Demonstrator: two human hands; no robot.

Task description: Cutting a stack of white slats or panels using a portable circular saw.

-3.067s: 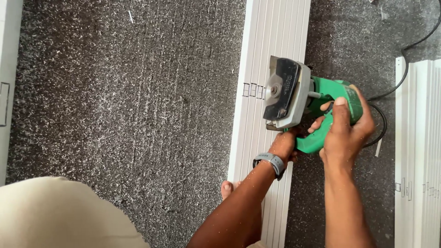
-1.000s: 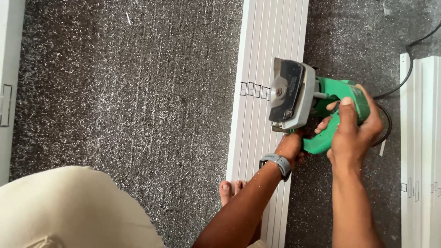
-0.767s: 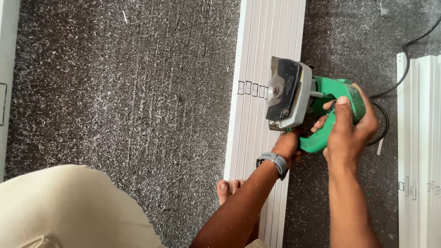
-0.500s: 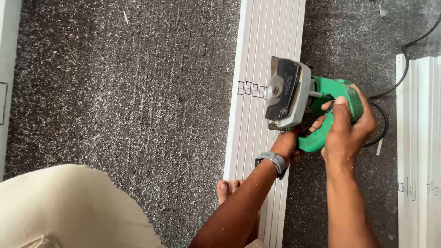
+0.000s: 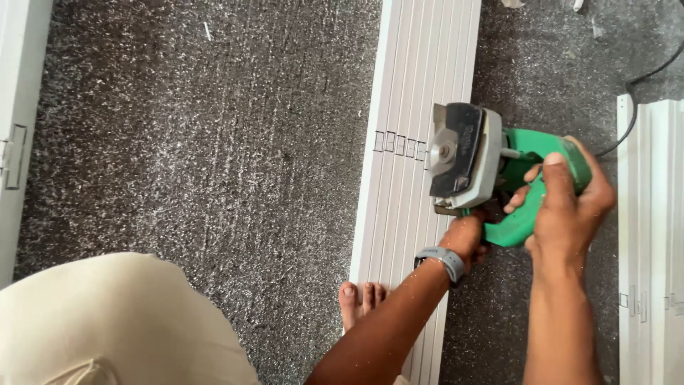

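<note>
Green handheld circular saw [image 5: 499,178] set on the right edge of the long white ribbed panel [image 5: 420,107], grey blade guard over the panel, green body hanging off past that edge. Right hand [image 5: 566,207] wrapped tight round the green handle, thumb laid along the top. Left hand [image 5: 467,239] tucked under the guard at the panel's right edge, dusted with shavings, fingers hidden, so grip impossible to tell; grey wristband [image 5: 442,260] just behind. Row of small rectangular slots [image 5: 399,144] across the panel, left of the blade. Bare foot [image 5: 360,303] resting on the panel's near end. Dark speckled floor [image 5: 214,142] both sides of the panel, black cord [image 5: 641,82] and more white profiles [image 5: 655,235] well to its right
</note>
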